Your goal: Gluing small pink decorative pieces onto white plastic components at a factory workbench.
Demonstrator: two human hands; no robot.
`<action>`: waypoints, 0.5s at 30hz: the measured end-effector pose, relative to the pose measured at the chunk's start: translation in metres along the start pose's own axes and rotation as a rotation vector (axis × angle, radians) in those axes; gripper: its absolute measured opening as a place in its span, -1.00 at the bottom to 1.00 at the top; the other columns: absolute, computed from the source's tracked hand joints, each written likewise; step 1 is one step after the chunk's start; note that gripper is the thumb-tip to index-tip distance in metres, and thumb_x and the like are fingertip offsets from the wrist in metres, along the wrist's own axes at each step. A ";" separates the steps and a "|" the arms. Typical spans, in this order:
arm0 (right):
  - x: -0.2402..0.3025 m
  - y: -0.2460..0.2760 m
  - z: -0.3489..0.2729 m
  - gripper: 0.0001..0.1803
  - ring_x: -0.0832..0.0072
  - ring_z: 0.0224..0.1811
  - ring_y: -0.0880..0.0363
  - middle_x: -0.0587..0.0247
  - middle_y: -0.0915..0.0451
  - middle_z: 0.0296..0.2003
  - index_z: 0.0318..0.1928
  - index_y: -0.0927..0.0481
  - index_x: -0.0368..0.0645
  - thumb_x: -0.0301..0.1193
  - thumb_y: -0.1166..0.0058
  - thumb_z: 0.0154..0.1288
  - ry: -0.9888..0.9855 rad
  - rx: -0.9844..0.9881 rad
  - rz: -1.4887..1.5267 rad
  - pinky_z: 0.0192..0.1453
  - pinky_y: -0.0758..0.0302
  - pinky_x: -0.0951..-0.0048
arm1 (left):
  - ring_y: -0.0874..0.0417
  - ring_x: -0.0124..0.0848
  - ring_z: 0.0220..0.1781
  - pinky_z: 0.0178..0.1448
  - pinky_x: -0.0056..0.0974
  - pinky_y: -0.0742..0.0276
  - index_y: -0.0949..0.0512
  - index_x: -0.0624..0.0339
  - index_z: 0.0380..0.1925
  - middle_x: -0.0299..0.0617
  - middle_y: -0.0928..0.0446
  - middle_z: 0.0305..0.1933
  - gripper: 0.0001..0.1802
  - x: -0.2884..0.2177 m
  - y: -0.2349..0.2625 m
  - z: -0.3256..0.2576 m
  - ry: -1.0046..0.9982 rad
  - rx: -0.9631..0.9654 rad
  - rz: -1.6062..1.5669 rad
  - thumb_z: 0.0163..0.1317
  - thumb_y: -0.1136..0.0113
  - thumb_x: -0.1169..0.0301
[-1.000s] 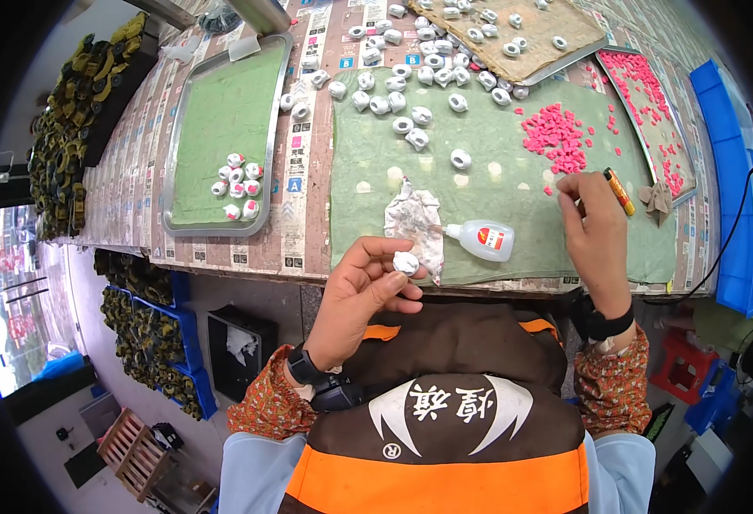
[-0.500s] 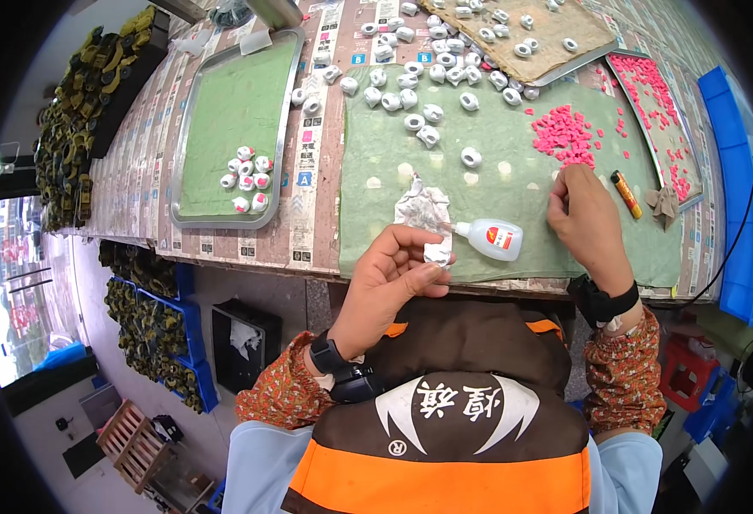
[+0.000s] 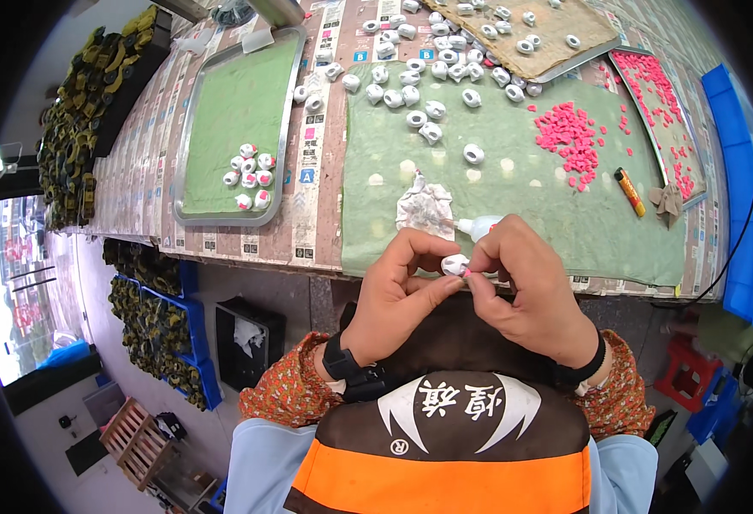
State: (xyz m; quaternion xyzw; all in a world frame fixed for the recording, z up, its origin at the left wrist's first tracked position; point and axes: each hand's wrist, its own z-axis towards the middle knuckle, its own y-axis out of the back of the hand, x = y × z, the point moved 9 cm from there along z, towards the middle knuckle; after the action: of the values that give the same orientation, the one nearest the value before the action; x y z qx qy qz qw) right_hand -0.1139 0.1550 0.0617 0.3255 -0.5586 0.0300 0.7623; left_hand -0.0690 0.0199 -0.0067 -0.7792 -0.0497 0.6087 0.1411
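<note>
Between the thumb and fingers of my left hand [image 3: 398, 295] is a small white figurine head [image 3: 454, 265], held just over the table's near edge. My right hand [image 3: 531, 291] pinches a small pink piece [image 3: 467, 273] against the head's right side. Partly hidden behind my right fingers lies a white glue bottle [image 3: 482, 226], its nozzle toward a crumpled white tissue [image 3: 424, 208]. Farther off on the green cloth [image 3: 513, 193] are a pile of pink pieces [image 3: 567, 137] and several white heads with dark openings [image 3: 430, 132].
A green-lined metal tray [image 3: 195, 210] at left holds several white heads with pink parts. A yellow-orange tube [image 3: 629, 192] and a brown scrap [image 3: 667, 204] lie at right, near a tray of pink pieces [image 3: 657, 111]. Blue bins [image 3: 736, 188] stand beyond the table's right side.
My right hand has come from the pink pile to the left hand, bringing a pink piece to the white head. The head has been turned in my left fingers.
</note>
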 end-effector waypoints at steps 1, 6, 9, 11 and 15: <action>-0.001 -0.002 -0.001 -0.76 0.17 -0.30 -0.55 0.12 -0.48 -0.32 -0.23 -0.49 -0.23 -0.66 -0.25 0.11 0.009 -0.006 -0.008 -0.23 -0.50 0.26 | -0.59 -0.56 0.08 0.07 -0.46 -0.68 -0.46 0.27 0.15 -0.23 -0.52 0.05 -0.63 0.000 -0.001 -0.001 0.001 0.004 0.010 0.38 -0.28 0.62; -0.005 -0.004 -0.005 -0.78 0.24 -0.32 -0.55 0.13 -0.49 -0.31 -0.21 -0.50 -0.24 -0.64 -0.28 0.20 -0.023 0.000 0.045 -0.26 -0.48 0.29 | -0.62 -0.55 0.07 0.08 -0.44 -0.68 -0.51 0.28 0.13 -0.23 -0.55 0.05 -0.66 0.000 0.002 -0.004 -0.013 -0.013 0.080 0.38 -0.28 0.61; -0.014 -0.005 -0.008 -0.81 0.32 -0.34 -0.55 0.14 -0.52 -0.30 -0.16 -0.54 -0.25 -0.61 -0.28 0.28 -0.132 0.017 0.154 -0.29 -0.48 0.35 | -0.65 -0.52 0.04 0.09 -0.38 -0.68 -0.53 0.29 0.12 -0.21 -0.58 0.02 -0.67 -0.004 0.003 -0.006 -0.079 -0.020 0.135 0.38 -0.29 0.59; -0.015 -0.004 -0.007 -0.83 0.38 -0.37 -0.56 0.15 -0.55 -0.30 -0.13 -0.56 -0.25 -0.60 -0.27 0.32 -0.181 0.029 0.187 -0.31 -0.47 0.39 | -0.67 -0.49 0.01 0.08 -0.34 -0.69 -0.55 0.30 0.11 -0.18 -0.60 0.00 -0.68 -0.008 0.003 -0.008 -0.127 -0.022 0.201 0.38 -0.31 0.57; -0.017 -0.010 -0.014 -0.83 0.39 -0.40 -0.57 0.14 -0.59 -0.31 -0.10 -0.57 -0.25 -0.60 -0.25 0.34 -0.183 0.049 0.167 -0.30 -0.48 0.40 | -0.71 -0.42 -0.02 0.05 -0.32 -0.68 -0.58 0.31 0.08 -0.14 -0.63 -0.04 -0.69 -0.013 0.004 -0.011 -0.183 -0.021 0.350 0.36 -0.34 0.54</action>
State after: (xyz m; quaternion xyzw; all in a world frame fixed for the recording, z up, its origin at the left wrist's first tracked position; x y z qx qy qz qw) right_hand -0.1050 0.1599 0.0397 0.2979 -0.6499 0.0775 0.6949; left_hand -0.0625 0.0115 0.0072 -0.7188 0.0678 0.6916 0.0201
